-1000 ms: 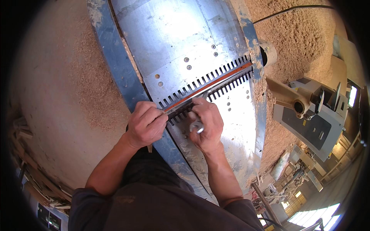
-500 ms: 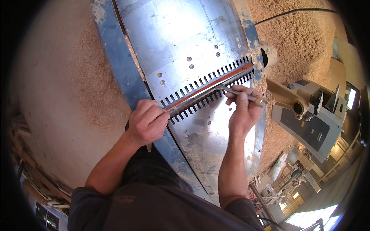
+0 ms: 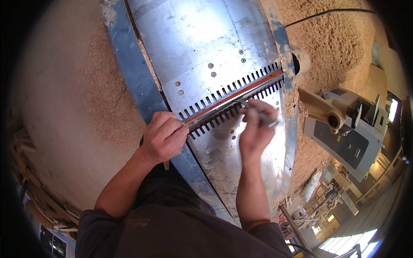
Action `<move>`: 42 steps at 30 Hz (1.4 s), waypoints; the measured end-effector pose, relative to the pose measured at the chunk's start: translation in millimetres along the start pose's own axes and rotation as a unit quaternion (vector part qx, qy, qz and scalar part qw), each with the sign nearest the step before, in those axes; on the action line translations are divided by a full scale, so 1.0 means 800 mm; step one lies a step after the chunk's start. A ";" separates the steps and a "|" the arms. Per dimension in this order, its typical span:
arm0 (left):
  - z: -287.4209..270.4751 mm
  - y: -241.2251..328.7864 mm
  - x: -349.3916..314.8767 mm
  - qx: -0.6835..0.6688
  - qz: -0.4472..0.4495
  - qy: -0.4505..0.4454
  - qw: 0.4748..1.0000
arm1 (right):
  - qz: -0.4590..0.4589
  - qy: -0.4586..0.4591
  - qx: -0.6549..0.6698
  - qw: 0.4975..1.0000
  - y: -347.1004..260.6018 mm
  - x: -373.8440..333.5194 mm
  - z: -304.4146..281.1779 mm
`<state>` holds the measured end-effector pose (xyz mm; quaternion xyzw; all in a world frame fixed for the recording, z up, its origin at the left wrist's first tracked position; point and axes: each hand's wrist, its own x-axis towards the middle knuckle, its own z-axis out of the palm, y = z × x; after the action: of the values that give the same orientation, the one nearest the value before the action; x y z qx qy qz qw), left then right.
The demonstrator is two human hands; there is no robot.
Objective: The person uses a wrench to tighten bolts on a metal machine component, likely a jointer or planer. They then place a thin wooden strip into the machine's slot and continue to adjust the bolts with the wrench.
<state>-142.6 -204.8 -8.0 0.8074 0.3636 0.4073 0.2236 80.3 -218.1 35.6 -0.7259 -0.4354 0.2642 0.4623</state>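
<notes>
A jointer's metal table [image 3: 193, 56] lies below me, split by a slanting slot with comb-like toothed edges. Along the slot run the cutter head [image 3: 211, 115] and a red-orange strip [image 3: 234, 95]. At the slot's left end my left hand [image 3: 163, 136] is closed, its fingertips pinched together by the end of the strip; what lies between them is hidden. My right hand [image 3: 254, 135], partly blurred, is closed around a wrench [image 3: 243, 104]. The wrench's head reaches into the slot against the cutter head, near its middle.
The machine's blue side rail [image 3: 129, 56] runs along the left. Wood shavings [image 3: 331, 47] are heaped at the far right. A grey machine [image 3: 344, 137] stands right of the jointer, with scattered wood pieces [image 3: 331, 189] nearer. Bolts [image 3: 210, 66] sit in the table.
My right hand and the wrench have moved left and slightly nearer along the slot. My left hand has stayed in place.
</notes>
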 end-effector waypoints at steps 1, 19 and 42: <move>0.000 0.000 -0.001 0.004 0.000 0.001 1.000 | 0.111 -0.022 0.041 0.993 0.001 0.022 -0.016; -0.001 0.001 0.000 -0.007 0.001 -0.005 1.000 | -0.246 -0.041 -0.169 0.954 -0.005 -0.005 0.006; 0.000 -0.001 -0.001 -0.004 0.007 0.010 1.000 | 0.141 0.007 0.128 0.982 -0.009 0.024 -0.030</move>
<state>-143.0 -204.7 -9.3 0.8048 0.3587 0.4181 0.2208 105.3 -210.7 52.4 -0.7164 -0.2882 0.3750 0.5130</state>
